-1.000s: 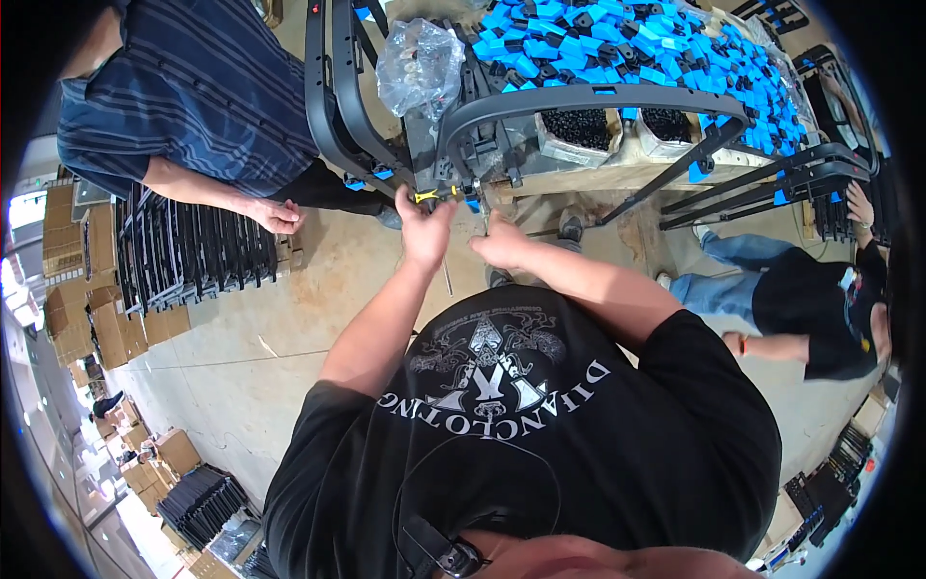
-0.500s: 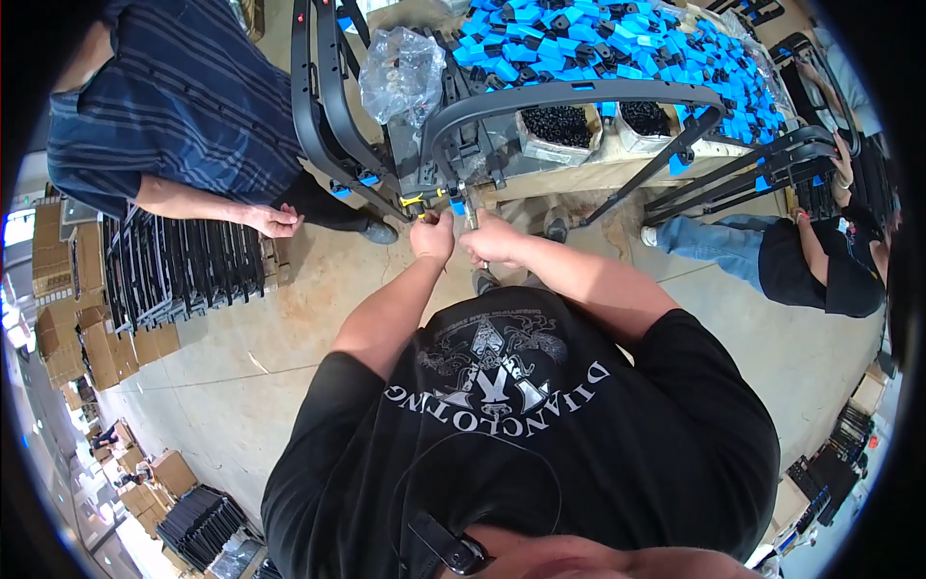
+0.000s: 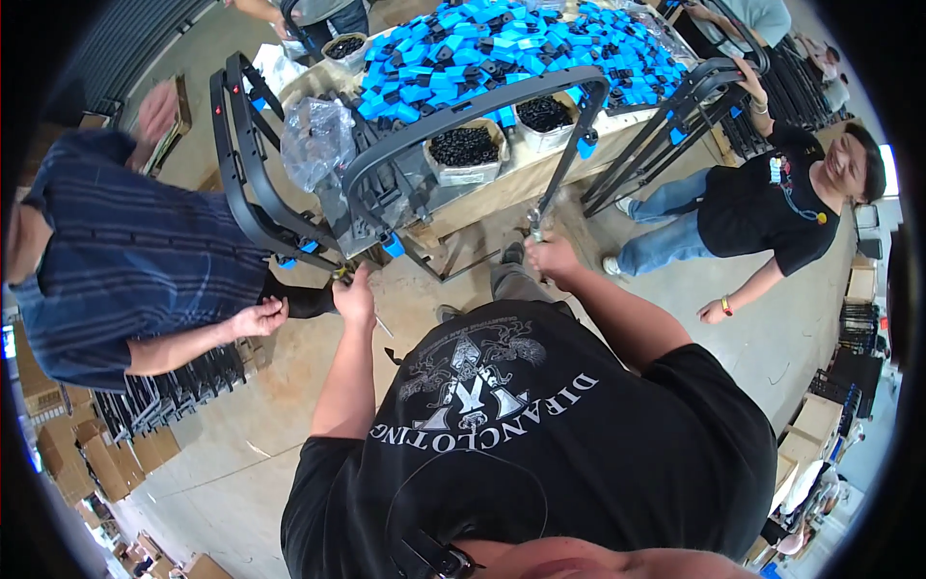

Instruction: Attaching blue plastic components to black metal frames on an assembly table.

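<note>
Left hand: we are seeing the wearer's left hand [image 3: 357,297] closing around a yellow-and-black tool [image 3: 342,276], beside the lower end of a second black frame [image 3: 231,174]; a thin rod is showing below the fist.
Right hand: we are finding the right hand [image 3: 552,257] curling around a metal tool [image 3: 535,224], which is pointing up near the foot of the arched frame.
Gap: we are noting that the two hands are standing well apart.
Arched frame: we are following a black tube [image 3: 482,94] that is rising in a curve between the hands and in front of the table [image 3: 511,196].
Tabletop: we are seeing blue and black plastic parts [image 3: 453,58] lying in a heap, with two boxes [image 3: 470,177] of small black pieces and a clear plastic bag [image 3: 316,145] sitting nearer.
People: we are noticing a co-worker in a striped shirt [image 3: 154,241] standing at left, and another in a black T-shirt [image 3: 757,203] gripping a frame at right.
</note>
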A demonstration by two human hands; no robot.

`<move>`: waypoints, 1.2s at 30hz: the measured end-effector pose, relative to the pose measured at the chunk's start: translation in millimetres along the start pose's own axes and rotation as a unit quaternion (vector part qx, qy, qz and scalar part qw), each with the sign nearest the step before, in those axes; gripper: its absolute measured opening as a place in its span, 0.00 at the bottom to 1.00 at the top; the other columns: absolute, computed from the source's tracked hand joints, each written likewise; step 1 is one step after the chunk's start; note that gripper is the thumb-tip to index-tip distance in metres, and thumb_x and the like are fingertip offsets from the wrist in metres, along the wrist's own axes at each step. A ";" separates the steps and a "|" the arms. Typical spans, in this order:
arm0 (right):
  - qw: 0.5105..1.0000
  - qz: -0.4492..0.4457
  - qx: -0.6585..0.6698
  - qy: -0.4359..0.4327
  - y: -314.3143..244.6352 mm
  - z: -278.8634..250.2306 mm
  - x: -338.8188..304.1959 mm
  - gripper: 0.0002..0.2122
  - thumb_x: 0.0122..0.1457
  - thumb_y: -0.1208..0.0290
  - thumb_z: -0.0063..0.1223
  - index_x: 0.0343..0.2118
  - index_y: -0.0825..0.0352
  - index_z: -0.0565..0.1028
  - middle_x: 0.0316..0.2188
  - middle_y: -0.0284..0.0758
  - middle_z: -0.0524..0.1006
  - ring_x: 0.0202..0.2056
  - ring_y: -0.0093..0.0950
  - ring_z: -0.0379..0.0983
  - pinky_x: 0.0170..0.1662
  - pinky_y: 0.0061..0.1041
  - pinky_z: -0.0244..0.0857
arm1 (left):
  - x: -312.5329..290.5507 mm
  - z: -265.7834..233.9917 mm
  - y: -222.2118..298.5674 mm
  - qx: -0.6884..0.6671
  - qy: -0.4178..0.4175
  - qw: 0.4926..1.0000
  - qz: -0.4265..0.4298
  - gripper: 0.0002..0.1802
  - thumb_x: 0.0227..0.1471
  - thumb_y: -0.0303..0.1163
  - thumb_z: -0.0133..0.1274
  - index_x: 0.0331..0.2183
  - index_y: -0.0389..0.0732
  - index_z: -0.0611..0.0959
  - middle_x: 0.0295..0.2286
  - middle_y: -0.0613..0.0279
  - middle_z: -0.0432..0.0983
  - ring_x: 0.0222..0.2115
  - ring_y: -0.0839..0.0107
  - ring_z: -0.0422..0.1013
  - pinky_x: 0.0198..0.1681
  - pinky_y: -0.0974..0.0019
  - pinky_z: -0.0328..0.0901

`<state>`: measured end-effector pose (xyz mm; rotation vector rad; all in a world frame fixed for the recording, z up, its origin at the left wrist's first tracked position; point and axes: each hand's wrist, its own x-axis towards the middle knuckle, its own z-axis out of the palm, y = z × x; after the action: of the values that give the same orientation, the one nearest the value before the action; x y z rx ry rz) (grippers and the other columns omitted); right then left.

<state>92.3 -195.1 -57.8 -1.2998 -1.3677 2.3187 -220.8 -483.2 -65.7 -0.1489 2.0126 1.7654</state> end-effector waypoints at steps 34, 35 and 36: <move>0.940 -0.188 -0.222 0.178 -213.2 -212.7 42.9 0.18 0.64 0.57 0.55 0.46 0.69 0.74 0.27 0.41 0.78 0.31 0.31 0.76 0.39 0.33 0.69 | -160.8 467.1 76.1 0.174 -0.297 0.939 0.016 0.30 0.65 0.31 0.45 0.64 0.31 0.60 0.34 0.53 0.80 0.22 0.71 0.76 0.22 0.65 0.71; 0.934 -0.247 -0.178 0.185 -210.5 -220.0 58.6 0.17 0.64 0.58 0.55 0.45 0.69 0.74 0.27 0.37 0.78 0.30 0.30 0.74 0.37 0.32 0.69 | -163.8 479.7 82.5 0.164 -0.288 0.943 -0.006 0.35 0.65 0.31 0.47 0.66 0.29 0.55 0.36 0.53 0.79 0.21 0.71 0.75 0.21 0.66 0.71; 0.934 -0.248 -0.176 0.191 -210.1 -227.2 75.5 0.17 0.64 0.58 0.55 0.45 0.69 0.74 0.27 0.37 0.78 0.30 0.30 0.74 0.37 0.32 0.69 | -163.0 489.7 83.1 0.166 -0.293 0.942 -0.005 0.35 0.65 0.31 0.47 0.66 0.29 0.55 0.36 0.53 0.79 0.21 0.71 0.75 0.21 0.66 0.71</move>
<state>155.9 109.2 11.6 -1.2174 -1.7611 1.4541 22.8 -32.7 39.5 0.4241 1.8057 1.2337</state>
